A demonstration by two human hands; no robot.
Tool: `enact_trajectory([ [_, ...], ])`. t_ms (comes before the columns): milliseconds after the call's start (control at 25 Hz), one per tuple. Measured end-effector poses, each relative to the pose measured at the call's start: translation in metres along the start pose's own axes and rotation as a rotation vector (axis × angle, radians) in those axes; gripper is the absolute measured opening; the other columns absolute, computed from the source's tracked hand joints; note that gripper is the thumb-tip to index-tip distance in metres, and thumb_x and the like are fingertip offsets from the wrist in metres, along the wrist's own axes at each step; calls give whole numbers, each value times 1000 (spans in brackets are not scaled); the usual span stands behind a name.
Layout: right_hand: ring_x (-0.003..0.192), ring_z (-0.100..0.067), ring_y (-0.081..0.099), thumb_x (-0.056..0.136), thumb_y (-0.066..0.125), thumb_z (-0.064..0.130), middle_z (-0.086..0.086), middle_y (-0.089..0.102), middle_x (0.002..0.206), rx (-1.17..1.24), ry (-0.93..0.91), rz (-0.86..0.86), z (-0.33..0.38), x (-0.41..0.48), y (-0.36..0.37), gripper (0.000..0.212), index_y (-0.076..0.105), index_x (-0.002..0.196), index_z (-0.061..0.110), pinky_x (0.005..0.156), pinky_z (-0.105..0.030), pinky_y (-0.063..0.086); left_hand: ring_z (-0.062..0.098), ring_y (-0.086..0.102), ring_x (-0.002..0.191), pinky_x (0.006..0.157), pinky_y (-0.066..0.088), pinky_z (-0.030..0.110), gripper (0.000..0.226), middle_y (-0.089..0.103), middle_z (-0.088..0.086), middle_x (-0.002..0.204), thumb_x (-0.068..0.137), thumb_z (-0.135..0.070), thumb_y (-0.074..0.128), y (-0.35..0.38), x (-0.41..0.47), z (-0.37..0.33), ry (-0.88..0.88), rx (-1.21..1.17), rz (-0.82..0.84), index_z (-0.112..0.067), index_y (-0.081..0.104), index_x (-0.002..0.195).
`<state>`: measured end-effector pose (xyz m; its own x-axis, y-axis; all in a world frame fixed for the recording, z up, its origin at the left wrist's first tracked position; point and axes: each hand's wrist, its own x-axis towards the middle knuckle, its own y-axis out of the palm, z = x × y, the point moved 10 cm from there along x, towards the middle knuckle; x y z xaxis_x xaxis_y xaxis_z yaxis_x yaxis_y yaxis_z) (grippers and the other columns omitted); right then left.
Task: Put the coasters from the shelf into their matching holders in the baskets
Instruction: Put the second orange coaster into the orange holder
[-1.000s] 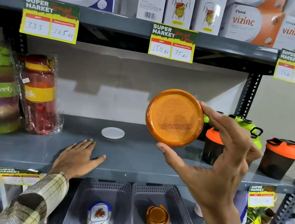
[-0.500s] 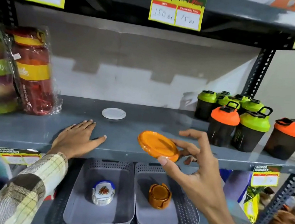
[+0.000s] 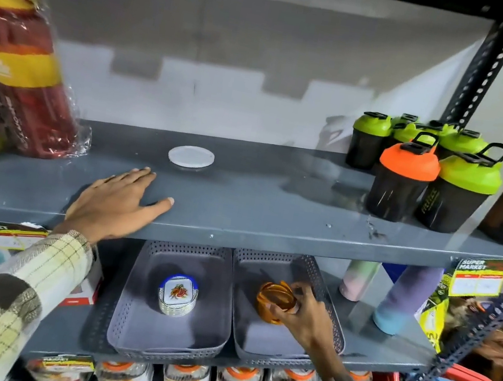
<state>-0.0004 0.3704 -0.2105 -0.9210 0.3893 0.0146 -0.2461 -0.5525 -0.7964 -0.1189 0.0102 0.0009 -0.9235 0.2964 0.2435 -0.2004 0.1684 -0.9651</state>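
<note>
orange coaster [image 3: 276, 297], ribbed and translucent, pinched by right hand [image 3: 305, 319] at its holder in right basket [image 3: 330, 306]; left hand [image 3: 114, 207] spread flat on shelf [image 3: 273, 214].

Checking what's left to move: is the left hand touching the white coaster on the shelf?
Apart. The head view shows bare shelf between the left hand, lying flat, and the white coaster behind it.

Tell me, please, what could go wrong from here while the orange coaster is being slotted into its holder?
The right hand reaches under the shelf edge, so the slot in the orange holder is partly hidden and the coaster might catch on its rim. The light holder could slide or tip in the right basket, since the left hand rests on the shelf.
</note>
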Motion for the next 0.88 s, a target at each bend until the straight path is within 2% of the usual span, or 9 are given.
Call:
enact_trajectory([
  [160,102,-33,72,63,72,79,-6,73,114,-104,90,40,-21,27,27,85,45,129,34,85,-40,56,9,14,150,120,16,39,87,15,-10,165,87,-77,27,0,0,1,-7,-5,-4,-23,23,156],
  [280,111,-35,66,66,74,74,-10,69,117,-163,107,9,-27,39,33,82,45,131,32,94,-43,54,8,15,150,119,16,39,86,16,-11,164,87,-76,27,-2,-1,1,-10,-9,-12,-24,24,156],
  [440,120,-35,61,67,75,69,-11,69,120,-178,116,-1,-31,46,43,81,46,135,35,98,-41,52,8,15,150,119,16,39,86,16,-11,164,87,-76,27,-3,-2,-1,-8,-12,-13,-24,23,156],
  [680,111,-34,68,74,76,61,-10,70,120,-150,125,33,-39,55,54,80,42,140,32,97,-42,55,9,16,150,119,18,40,85,18,-10,164,88,-74,28,-5,-2,-2,-1,0,-22,-23,24,156],
  [880,118,-35,66,81,69,64,-13,65,131,-192,155,59,-49,54,64,87,32,152,29,102,-41,52,9,17,150,118,19,40,85,18,-10,164,88,-74,28,-4,-1,-2,-1,15,-25,-23,25,156],
])
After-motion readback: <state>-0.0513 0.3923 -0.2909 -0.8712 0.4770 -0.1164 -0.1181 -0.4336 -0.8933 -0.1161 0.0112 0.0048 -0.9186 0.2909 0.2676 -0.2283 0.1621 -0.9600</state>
